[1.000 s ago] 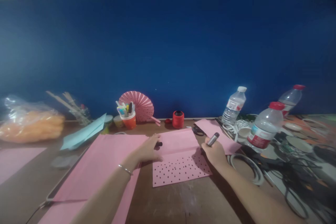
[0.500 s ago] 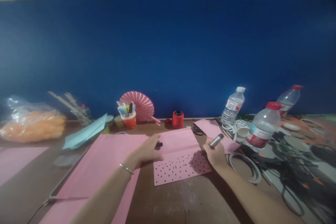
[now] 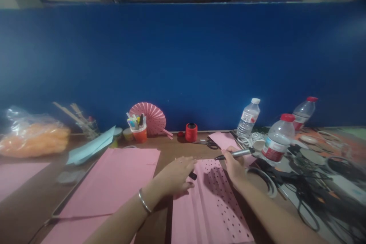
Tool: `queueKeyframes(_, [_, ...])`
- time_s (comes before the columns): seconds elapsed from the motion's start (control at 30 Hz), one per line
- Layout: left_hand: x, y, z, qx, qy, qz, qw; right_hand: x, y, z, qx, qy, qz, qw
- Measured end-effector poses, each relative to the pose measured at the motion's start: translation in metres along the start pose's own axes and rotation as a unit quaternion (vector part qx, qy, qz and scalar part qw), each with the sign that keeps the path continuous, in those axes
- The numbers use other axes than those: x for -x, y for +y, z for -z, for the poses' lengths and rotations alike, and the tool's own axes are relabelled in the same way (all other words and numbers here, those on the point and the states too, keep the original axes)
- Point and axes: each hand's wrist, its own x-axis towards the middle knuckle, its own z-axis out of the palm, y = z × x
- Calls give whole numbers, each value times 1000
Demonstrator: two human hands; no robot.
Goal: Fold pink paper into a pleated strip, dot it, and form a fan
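Note:
A creased pink sheet (image 3: 208, 213) lies in front of me, with rows of black dots along its right side. Resting over the sheet's upper left edge is my left hand (image 3: 174, 175), with a silver bangle at the wrist. A black marker cap (image 3: 192, 175) pokes out between its thumb and fingers. My right hand (image 3: 236, 169) grips a silver marker (image 3: 241, 152) near the sheet's top right corner. The black tip points left, just above the top edge; whether it touches paper I cannot tell.
Larger pink paper (image 3: 111, 183) lies left. At the back are a pen cup (image 3: 139, 134), a pleated pink fan (image 3: 151, 116), red thread (image 3: 191, 132) and scissors (image 3: 210, 143). Bottles (image 3: 277, 139) and tangled cables (image 3: 309, 190) crowd the right. A bag of orange material (image 3: 36, 137) sits far left.
The dotted sheet has turned, so its dotted band now runs down the right side instead of along the near edge. My left hand has shifted right; the marker is now tilted flatter.

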Motion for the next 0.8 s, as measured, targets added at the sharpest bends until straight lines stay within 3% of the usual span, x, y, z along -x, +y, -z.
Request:
queueKeyframes(0.1, [-3, -4, -9, 28, -16, -52, 998, 1, 1, -8, -37, -60, -38, 997])
queueKeyframes(0.2, [-3, -2, -14, 19, -25, -51, 998, 4, 2, -17, -58, -123, -71, 988])
queueKeyframes(0.33, [-3, 4, -11, 4, -32, -46, 998, 5, 13, -23, -42, -188, -52, 980])
queueKeyframes(0.5, [-2, 4, -5, -6, -52, -18, 998, 7, 28, -23, -11, -173, -66, 983])
queueKeyframes(0.63, [-1, 2, -5, -4, -50, -15, 999, 9, 28, -23, -7, -182, -57, 982])
queueKeyframes(0.8, [-2, -2, -6, 13, -67, 10, 998, 10, 21, -24, 54, -204, 14, 977])
